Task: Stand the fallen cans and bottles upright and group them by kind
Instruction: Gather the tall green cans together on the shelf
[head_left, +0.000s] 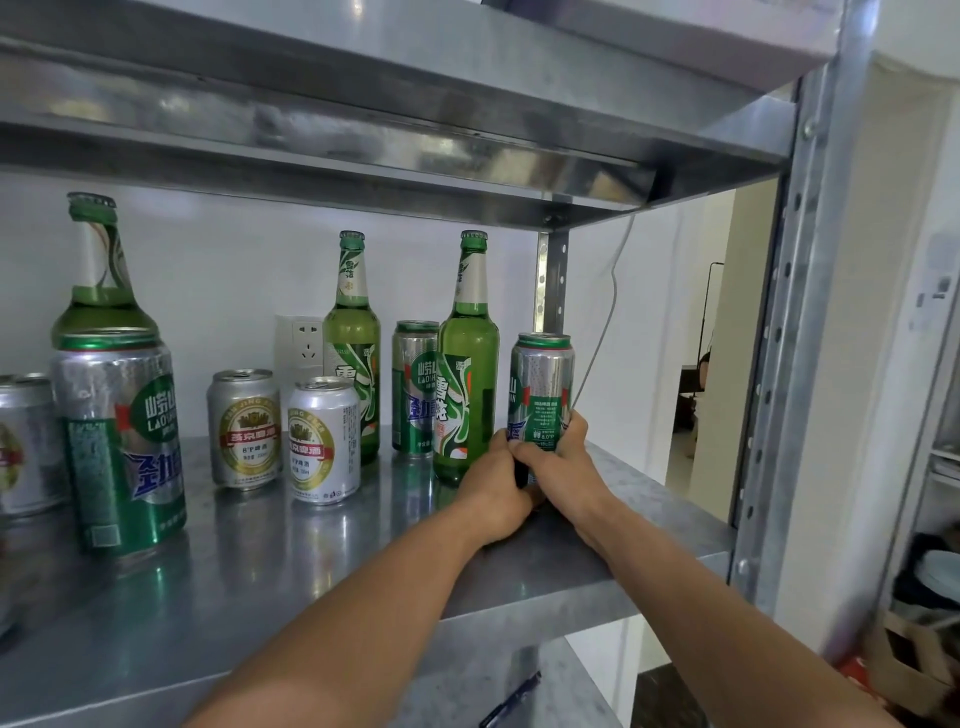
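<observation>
Two hands (498, 483) gripping tall cylindrical can (543, 384), glossy steel shelf (363, 561)

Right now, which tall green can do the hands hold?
The rightmost can: the left hand and right hand both grip its lower part. The middle can and leftmost can stand untouched.

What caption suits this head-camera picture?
Left hand and right hand grip a tall green can beside an upright bottle on a steel shelf.

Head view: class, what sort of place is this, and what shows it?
Probably a home storeroom or utility corner: a bare metal shelf rack with perforated uprights, green beer bottles and cans stocked on it, and a wall socket behind.
</observation>
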